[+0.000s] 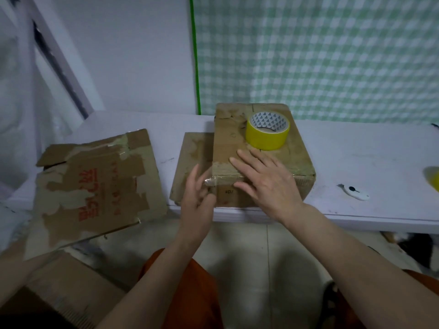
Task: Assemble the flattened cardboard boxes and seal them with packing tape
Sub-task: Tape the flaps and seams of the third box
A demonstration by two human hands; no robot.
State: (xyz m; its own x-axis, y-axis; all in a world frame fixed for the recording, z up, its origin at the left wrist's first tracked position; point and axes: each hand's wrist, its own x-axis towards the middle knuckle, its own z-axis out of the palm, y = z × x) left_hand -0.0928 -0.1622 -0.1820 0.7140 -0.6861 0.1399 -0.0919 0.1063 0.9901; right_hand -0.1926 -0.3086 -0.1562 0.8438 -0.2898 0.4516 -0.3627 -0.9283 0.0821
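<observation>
An assembled brown cardboard box (294, 160) stands on the white table (370, 162), with clear tape along its near top edge. A roll of yellow packing tape (267, 134) sits upright on the box top. My right hand (266, 181) lies flat with straight fingers on the box's near top corner. My left hand (199, 193) touches the box's near left corner with spread fingers. One flap (192, 160) of the box lies flat on the table to its left. A flattened box (95, 186) with red print lies at the table's left, overhanging the edge.
A white utility knife (356, 192) lies on the table right of the box. A second yellow roll (434, 178) shows at the right frame edge. More cardboard (71, 293) lies on the floor at lower left. A green checked curtain (332, 55) hangs behind.
</observation>
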